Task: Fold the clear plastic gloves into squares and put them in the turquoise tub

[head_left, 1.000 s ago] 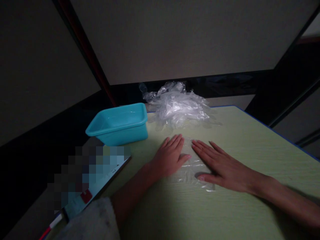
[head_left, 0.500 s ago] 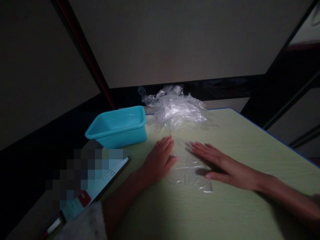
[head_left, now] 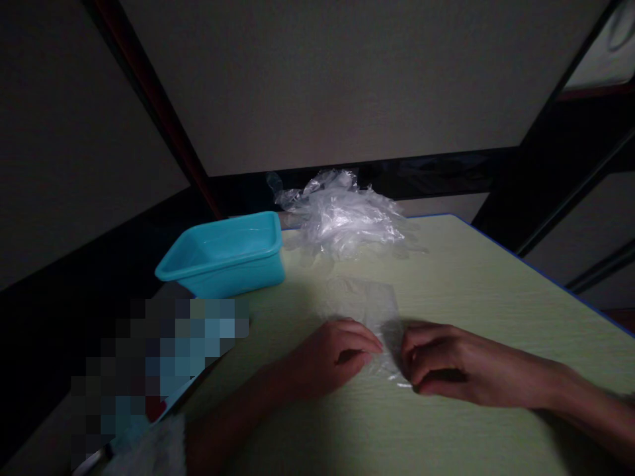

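Note:
A clear thin plastic glove lies flat on the pale green table. My left hand is curled, its fingertips pinching the glove's near edge on the left. My right hand is curled the same way and pinches the near edge on the right. The two hands sit close together, a few centimetres apart. A loose heap of similar clear plastic gloves rests at the table's far edge.
A turquoise plastic tub stands at the far left corner of the table. A blurred-out flat object lies at the left edge. A dark frame and a wall rise behind the table. The table's blue edge runs along the right.
Both hands were lying flat and spread on the glove. They have slid back toward me and curled, and now pinch its near edge.

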`<state>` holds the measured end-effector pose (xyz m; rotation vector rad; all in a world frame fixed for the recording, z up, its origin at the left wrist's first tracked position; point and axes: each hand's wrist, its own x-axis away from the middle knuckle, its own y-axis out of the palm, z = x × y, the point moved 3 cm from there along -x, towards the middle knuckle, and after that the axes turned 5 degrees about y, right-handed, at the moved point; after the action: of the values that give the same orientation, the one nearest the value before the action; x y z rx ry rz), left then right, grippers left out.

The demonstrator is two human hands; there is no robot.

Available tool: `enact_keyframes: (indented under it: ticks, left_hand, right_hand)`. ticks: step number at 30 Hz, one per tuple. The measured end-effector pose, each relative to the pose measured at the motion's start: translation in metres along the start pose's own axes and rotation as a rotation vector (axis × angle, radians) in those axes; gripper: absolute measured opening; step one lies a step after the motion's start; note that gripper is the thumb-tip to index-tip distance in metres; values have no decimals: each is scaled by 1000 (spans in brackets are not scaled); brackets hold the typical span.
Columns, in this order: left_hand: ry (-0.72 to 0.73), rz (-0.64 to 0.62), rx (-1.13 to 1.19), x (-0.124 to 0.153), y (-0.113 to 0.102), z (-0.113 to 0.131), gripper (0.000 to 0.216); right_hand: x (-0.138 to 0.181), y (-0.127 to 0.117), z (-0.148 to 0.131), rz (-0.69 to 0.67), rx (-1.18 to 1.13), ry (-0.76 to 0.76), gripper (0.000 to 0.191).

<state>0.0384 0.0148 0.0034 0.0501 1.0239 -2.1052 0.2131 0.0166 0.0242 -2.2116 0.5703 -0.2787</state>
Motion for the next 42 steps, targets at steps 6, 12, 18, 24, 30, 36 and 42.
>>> enact_keyframes:
  ticks: [6,12,18,24,30,36,42]
  left_hand:
    - [-28,5,77,-2,-2,0,18]
    - [-32,-10,109,-3,-2,0,17]
    - [-11,-12,128,-2,-2,-1,15]
    - [-35,0,174,-1,-1,-4,14]
    - [-71,24,259,-3,0,-3,16]
    - [-257,349,522,-3,-24,-23,16]
    - [-362,714,531,3,-47,-42,12]
  right_hand:
    - [2,-1,-3,-19,39,-20,19]
    - [0,-1,-5,-34,122,-10,19]
    - [1,0,-7,-72,44,-27,14]
    - [3,-1,-3,-45,-23,-12,16]
    - [5,0,-3,56,196,-127,17]
    - [7,3,-7,105,365,-196,31]
    - [6,5,-11,164,453,-225,39]
